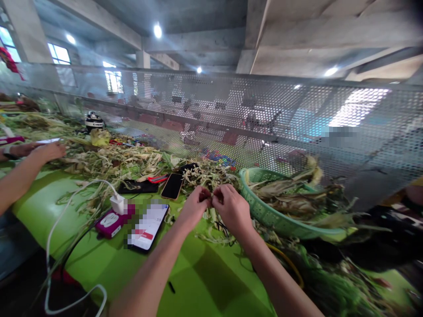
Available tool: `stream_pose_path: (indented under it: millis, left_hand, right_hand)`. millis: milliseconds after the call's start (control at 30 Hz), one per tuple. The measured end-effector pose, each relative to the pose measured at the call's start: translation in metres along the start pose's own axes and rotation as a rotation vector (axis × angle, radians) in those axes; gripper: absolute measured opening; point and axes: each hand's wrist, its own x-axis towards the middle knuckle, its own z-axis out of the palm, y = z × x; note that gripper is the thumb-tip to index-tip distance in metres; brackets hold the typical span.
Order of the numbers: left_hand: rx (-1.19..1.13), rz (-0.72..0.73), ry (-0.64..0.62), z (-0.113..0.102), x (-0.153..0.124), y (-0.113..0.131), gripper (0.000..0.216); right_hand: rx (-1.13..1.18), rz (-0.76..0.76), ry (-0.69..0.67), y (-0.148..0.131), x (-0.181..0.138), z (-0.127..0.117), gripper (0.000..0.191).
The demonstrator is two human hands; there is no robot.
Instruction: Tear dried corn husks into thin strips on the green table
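Note:
My left hand (194, 206) and my right hand (233, 209) meet over the green table (211, 281), fingertips pinched close together. Whatever lies between the fingers is too small and too hidden to name. Just behind the hands spreads a heap of dry, shredded corn husks (211, 174). Some pale green husk strips (214, 238) hang or lie below the fingers. To the left of my left hand lie a dark-screened phone (172, 187) and a larger phone (147, 233) with a lit screen.
A green plastic basket (261, 211) of corn husks stands at the right. Left are a purple power strip (110, 223), a white charger (117, 204) with its cable, and a co-worker's hands (49, 151). A perforated metal partition (211, 110) runs behind the table.

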Motion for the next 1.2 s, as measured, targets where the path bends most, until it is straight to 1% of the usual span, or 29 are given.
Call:
stream_pose_path:
  millis: [100,167,267,300,367,500,633,767,867,967,1100,1200]
  left_hand:
    - [-0.036,0.018,-0.011,0.0,0.001,-0.001,0.012]
    - [-0.081,0.008,-0.006,0.0,0.001,-0.003,0.012]
    - [-0.145,-0.03,0.006,0.0,0.002,-0.006,0.012]
    - [-0.158,-0.043,0.015,-0.001,0.002,-0.007,0.012]
    - [-0.173,-0.058,0.033,-0.001,0.002,-0.007,0.012]
    - [-0.173,-0.068,0.044,-0.002,0.003,-0.007,0.013]
    - [-0.164,-0.079,0.004,-0.001,0.001,-0.004,0.013]
    - [-0.112,-0.018,-0.054,0.0,-0.003,0.001,0.011]
    - [-0.083,0.019,-0.06,-0.001,-0.003,0.003,0.009]
    - [-0.087,0.021,-0.035,-0.002,0.0,0.001,0.003]
    - [-0.053,0.02,-0.015,-0.003,0.0,-0.002,0.018]
    - [0.01,0.014,-0.038,-0.004,-0.002,0.001,0.021]
  right_hand:
    - [0.059,0.039,0.003,0.0,0.001,-0.001,0.007]
    - [0.211,0.071,-0.01,0.002,0.003,-0.001,0.007]
    - [0.519,0.135,-0.105,0.011,0.007,0.0,0.009]
    - [0.591,0.152,-0.145,0.014,0.008,0.0,0.011]
    - [0.654,0.16,-0.199,0.018,0.009,0.0,0.014]
    - [0.613,0.115,-0.182,0.021,0.009,-0.001,0.015]
    - [0.555,0.085,-0.178,0.02,0.009,-0.005,0.009]
    - [0.406,0.032,-0.128,0.015,0.009,-0.005,0.005]
    - [0.33,0.016,-0.067,0.012,0.007,-0.003,0.005]
    - [0.389,0.01,-0.066,0.013,0.007,-0.003,0.005]
    - [0.495,0.025,-0.102,0.019,0.009,-0.003,0.004]
    - [0.53,0.039,-0.126,0.022,0.01,-0.002,0.004]
